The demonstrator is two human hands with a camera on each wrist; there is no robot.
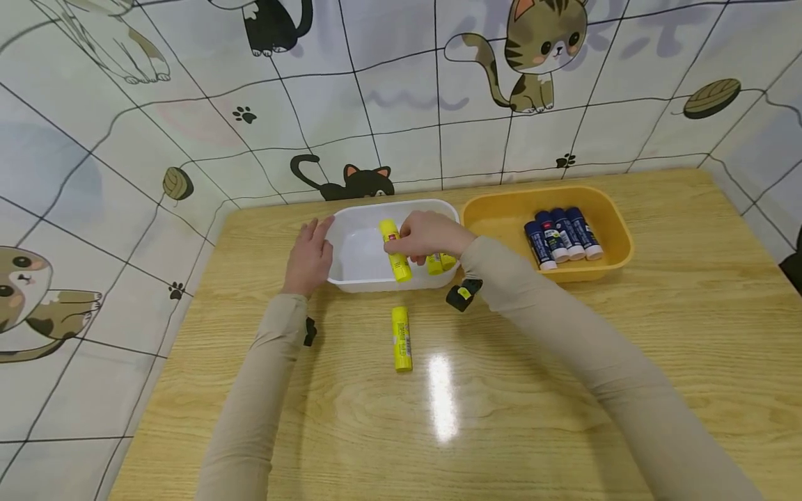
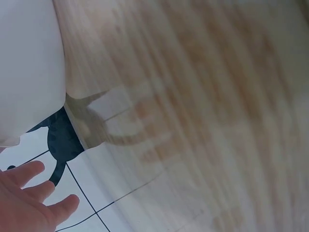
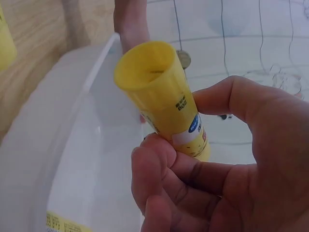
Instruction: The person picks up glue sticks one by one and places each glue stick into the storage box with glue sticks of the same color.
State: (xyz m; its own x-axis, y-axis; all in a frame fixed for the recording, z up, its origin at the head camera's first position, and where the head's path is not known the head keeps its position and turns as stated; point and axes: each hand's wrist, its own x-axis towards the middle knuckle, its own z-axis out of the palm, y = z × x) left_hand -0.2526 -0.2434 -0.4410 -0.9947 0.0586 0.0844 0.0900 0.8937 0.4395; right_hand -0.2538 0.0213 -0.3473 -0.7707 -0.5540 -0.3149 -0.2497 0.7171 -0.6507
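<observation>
My right hand (image 1: 429, 235) pinches a yellow glue stick (image 1: 399, 267) between thumb and fingers above the white tray (image 1: 356, 247). Seen from the right wrist, the hollow round end of the glue stick (image 3: 169, 99) tilts toward the camera. At the white tray's left end, my left hand (image 1: 308, 256) rests by the rim with its fingers extended; the left wrist view shows those fingers (image 2: 60, 210) loosely spread. More yellow glue sticks (image 1: 435, 264) lie in the tray's right part, partly hidden by my right hand. Another yellow glue stick (image 1: 402, 339) lies on the table in front.
Right of the white tray stands an orange-yellow tray (image 1: 495, 217) with several dark blue glue sticks (image 1: 554, 236) side by side. Both trays are on a wooden table (image 1: 532, 417). A wall covering with cat drawings (image 1: 401, 90) rises behind and at the sides.
</observation>
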